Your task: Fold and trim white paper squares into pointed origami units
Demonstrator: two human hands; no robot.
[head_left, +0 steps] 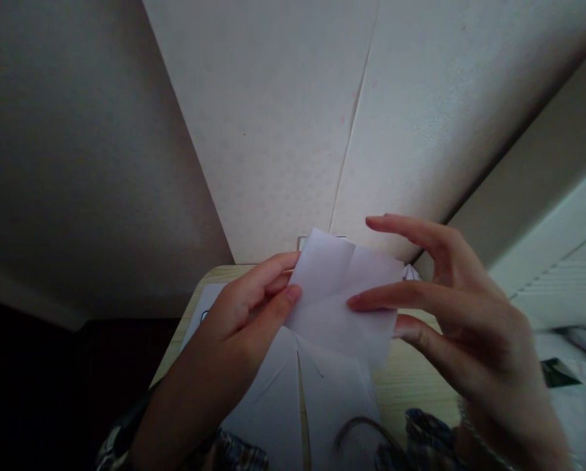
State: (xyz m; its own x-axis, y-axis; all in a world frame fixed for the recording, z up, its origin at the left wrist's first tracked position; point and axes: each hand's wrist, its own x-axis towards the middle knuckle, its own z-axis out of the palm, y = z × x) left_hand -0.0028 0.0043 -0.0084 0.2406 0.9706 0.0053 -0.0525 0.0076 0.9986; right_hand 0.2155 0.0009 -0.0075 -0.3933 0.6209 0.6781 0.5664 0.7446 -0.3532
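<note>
A creased square of white paper (322, 311) is held up above the table, tilted, with fold lines crossing its middle. My left hand (254, 304) pinches its left edge, thumb on the front and the other fingers behind. From the right, my right hand (469, 320) grips the paper's right side. One finger lies across the front, the thumb tip is at the lower right edge, and another finger is raised off the paper. Beneath the hands, white paper sheets (332, 392) lie with a narrow gap between them.
A light wooden table (415, 386) stands against a pale wall (273, 131) with a vertical seam. A small folded white paper piece (411, 272) shows behind the right hand. At far right are a dark green item (559, 371) and a blurred dark looped object (585, 340).
</note>
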